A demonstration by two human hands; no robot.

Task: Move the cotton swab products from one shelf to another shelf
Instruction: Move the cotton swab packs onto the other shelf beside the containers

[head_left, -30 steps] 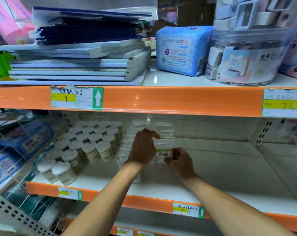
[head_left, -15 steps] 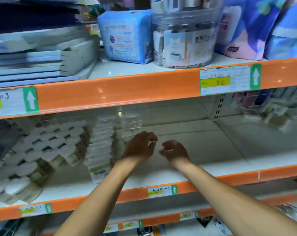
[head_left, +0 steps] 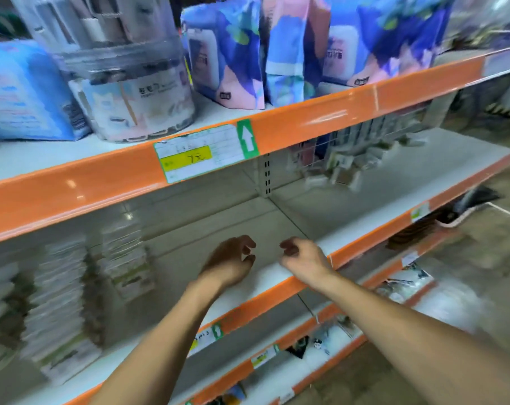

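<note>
1. Several stacks of clear plastic cotton swab boxes (head_left: 122, 258) already stand on the white middle shelf with the orange front edge (head_left: 277, 290), at its left part. They are blurred, so I cannot count them.
2. The left hand (head_left: 229, 264) and the right hand (head_left: 302, 260) both hover over the bare part of this shelf, near each other but not touching. Their fingers are loosely curled and they hold nothing.
3. My judgement: one batch is placed, and the person is free to fetch the next batch. How many boxes remain on the other shelf I cannot tell, because that shelf is not clearly in view.
4. One second ago both hands held a clear box with a green label among the stacks. Half a second ago they had already let go of it.
5. Since then the view has turned more to the right. The stacks now lie far at the left, and the round white-capped jars beside them are almost out of view.
6. The wire basket with small packets (head_left: 356, 153) at the right is now more visible.
</note>
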